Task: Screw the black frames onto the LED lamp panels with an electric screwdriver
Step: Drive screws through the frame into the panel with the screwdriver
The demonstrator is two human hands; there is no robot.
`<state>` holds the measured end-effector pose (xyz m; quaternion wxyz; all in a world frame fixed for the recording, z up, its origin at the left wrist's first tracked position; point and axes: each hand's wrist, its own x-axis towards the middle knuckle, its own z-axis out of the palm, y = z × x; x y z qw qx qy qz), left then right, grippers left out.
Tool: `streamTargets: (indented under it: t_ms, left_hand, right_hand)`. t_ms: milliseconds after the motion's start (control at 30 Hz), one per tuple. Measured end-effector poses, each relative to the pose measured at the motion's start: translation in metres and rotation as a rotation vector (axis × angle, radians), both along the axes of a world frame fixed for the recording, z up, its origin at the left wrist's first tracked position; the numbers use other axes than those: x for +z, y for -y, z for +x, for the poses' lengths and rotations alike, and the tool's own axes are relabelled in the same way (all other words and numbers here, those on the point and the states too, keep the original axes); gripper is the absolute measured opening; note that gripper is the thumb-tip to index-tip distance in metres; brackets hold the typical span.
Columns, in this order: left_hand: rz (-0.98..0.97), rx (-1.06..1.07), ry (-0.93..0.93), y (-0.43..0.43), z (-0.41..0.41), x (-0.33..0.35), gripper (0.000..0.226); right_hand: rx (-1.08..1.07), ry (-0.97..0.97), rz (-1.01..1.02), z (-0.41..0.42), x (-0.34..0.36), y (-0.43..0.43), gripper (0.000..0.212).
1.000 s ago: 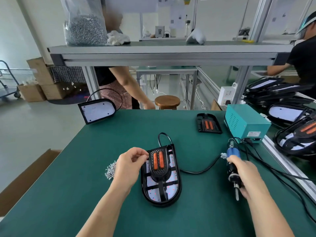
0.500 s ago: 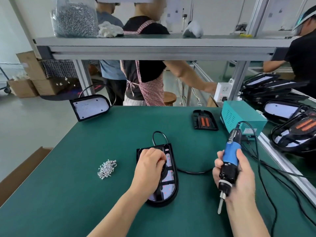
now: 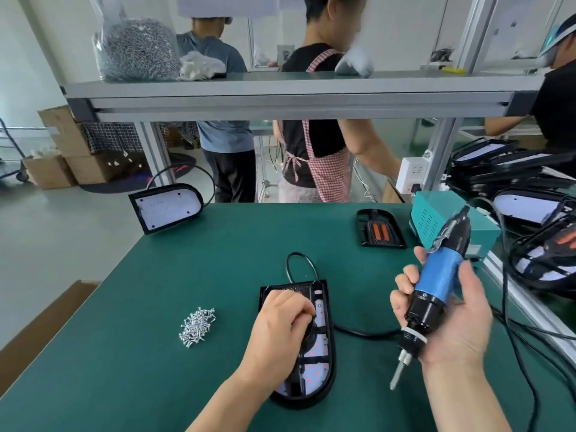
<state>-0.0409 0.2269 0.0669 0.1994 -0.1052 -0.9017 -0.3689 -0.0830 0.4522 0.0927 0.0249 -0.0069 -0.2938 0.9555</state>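
An LED lamp panel (image 3: pixel 314 374) with a black frame laid over it lies on the green table (image 3: pixel 156 275), its cable looping away behind. My left hand (image 3: pixel 280 322) rests on the frame's upper half with its fingers curled, hiding the orange part. To the right, my right hand (image 3: pixel 448 313) grips a blue and black electric screwdriver (image 3: pixel 436 282), lifted off the table, bit pointing down and left. A small pile of silver screws (image 3: pixel 197 325) lies left of the panel.
A second lamp panel (image 3: pixel 168 210) sits at the table's far left corner, a loose black frame (image 3: pixel 378 229) at the back right beside a teal power box (image 3: pixel 436 222). Stacked lamps (image 3: pixel 530 244) and cables crowd the right. Several people stand behind the shelf.
My right hand has lifted the screwdriver off the table and raised it. My left hand has moved from the panel's left edge onto the frame. The view has tilted upward.
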Motion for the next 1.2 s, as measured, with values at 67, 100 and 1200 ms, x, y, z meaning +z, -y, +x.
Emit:
streamTargets:
  t_ms: [67, 100, 1200]
  left_hand:
    - [0.026, -0.031, 0.006, -0.001, 0.0, 0.001, 0.017]
    - [0.036, -0.043, 0.007, -0.001, 0.0, 0.002, 0.016]
    - [1.007, -0.135, 0.707, -0.046, 0.013, 0.034, 0.01]
  right_hand:
    - [-0.026, -0.046, 0.08, -0.003, 0.007, 0.001, 0.038]
    - [-0.037, -0.067, 0.105, -0.005, 0.009, 0.004, 0.033]
    - [-0.421, 0.064, -0.039, 0.002, 0.036, 0.011, 0.008]
